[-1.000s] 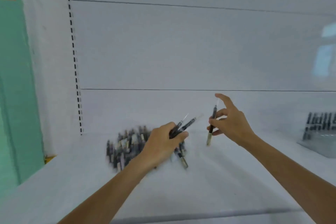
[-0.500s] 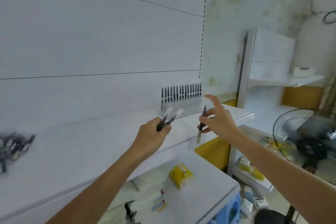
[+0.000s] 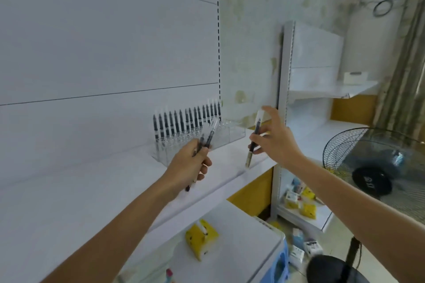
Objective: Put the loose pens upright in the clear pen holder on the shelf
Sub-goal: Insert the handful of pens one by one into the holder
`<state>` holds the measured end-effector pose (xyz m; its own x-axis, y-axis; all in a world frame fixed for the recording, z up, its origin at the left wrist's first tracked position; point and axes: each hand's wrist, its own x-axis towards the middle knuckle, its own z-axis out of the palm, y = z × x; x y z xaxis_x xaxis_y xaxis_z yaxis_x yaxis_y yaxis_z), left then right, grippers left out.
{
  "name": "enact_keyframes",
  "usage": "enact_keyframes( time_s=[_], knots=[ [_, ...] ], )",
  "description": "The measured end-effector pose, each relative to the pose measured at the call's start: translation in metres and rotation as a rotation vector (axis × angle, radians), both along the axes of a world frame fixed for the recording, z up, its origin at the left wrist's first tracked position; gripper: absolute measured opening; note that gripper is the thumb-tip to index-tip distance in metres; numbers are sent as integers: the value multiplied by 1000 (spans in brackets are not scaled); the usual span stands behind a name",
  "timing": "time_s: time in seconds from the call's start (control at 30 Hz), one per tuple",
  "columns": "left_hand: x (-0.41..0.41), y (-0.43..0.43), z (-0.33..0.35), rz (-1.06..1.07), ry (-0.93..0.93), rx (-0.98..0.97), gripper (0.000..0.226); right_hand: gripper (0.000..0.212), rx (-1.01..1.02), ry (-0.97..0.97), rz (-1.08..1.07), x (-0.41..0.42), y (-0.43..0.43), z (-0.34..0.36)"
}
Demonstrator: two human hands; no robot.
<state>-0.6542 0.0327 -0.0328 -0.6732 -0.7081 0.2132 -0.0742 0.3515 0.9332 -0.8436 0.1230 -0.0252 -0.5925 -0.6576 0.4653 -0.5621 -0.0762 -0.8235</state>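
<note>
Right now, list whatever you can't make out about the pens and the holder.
Head view:
- Pen bundle in the left grip: blurred and partly covered by the grip, so the count is unclear.
- Clear pen holder: transparent and blurred, so the free slots can't be counted.
- Single pen in the right grip: lower tip smeared; cap or nib can't be told.

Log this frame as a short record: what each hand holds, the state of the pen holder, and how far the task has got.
left hand: grips a bunch of pens, at least two, slanted, in front of the holder
right hand: pinches a single pen, nearly upright, right of the holder
clear pen holder: on the shelf; row of pens upright along its back, nearer part looks empty
progress: held pens not yet inserted
background: fan at right
</note>
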Motion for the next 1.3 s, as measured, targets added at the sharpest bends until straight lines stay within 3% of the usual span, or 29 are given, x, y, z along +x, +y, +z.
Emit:
enact_keyframes(
  time_s=[0.27,0.43,0.8,1.13,1.3],
  knots=[
    [-48,-56,14,144,-53,65,20,68,-77,-22,117,-53,-98,18],
    [-74,-68,15,241,-177,-128,22,68,-201,5,112,-86,-135,33],
    [-144,-68,-1,506,-114,-193,26,70,-234,103,284,-187,-194,27],
    [-158,-62,-5,620,-168,-185,26,65,-184,250,403,-190,-235,22],
    [-152,-57,-14,627,-168,-171,26,66,-21,400,392,-190,-240,2]
  ],
)
